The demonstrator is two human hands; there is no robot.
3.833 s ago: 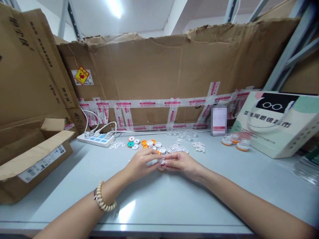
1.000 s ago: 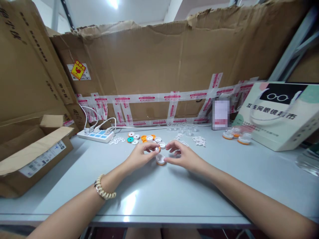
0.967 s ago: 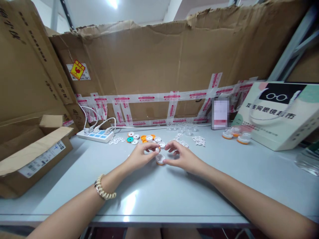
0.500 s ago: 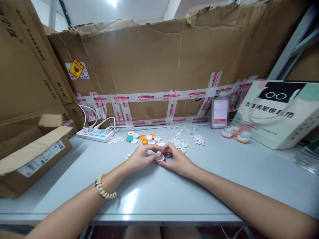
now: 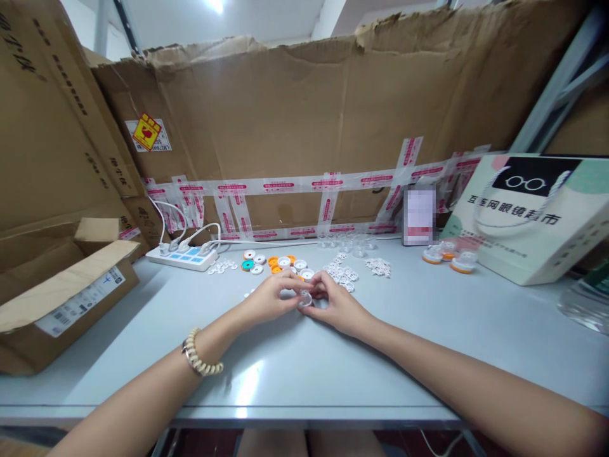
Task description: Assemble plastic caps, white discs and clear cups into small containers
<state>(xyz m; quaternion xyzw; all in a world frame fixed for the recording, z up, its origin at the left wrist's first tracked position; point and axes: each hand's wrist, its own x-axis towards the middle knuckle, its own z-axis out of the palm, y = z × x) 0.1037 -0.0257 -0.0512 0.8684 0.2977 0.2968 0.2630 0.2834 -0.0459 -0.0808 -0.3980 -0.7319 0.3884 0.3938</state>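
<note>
Left hand [image 5: 270,299], right hand [image 5: 339,306] — both pinching one small clear piece [image 5: 306,298] — well back from the front edge of the counter [image 5: 304,368].

Left grip [image 5: 275,297] beside right grip [image 5: 339,304] (fingers [image 5: 322,280] curled), forearms [image 5: 442,362] slanting inward.

The round part [image 5: 305,299] sits between the left hand [image 5: 272,297], on its left, and the right hand [image 5: 339,303], on its right. Behind it and to its left, on the table [image 5: 309,374], lie the caps [image 5: 284,261], then the discs [image 5: 222,266], the power strip [image 5: 183,258] and — farthest left — an open carton [image 5: 83,301]. Behind it and to its right are two heaps of small pieces [image 5: 345,274], with domes [image 5: 358,249] beyond. Well to its right stand lidded assemblies [image 5: 464,261], a phone [image 5: 419,214] and a bag [image 5: 528,247] — with cardboard [image 5: 285,127] behind everything.
</note>
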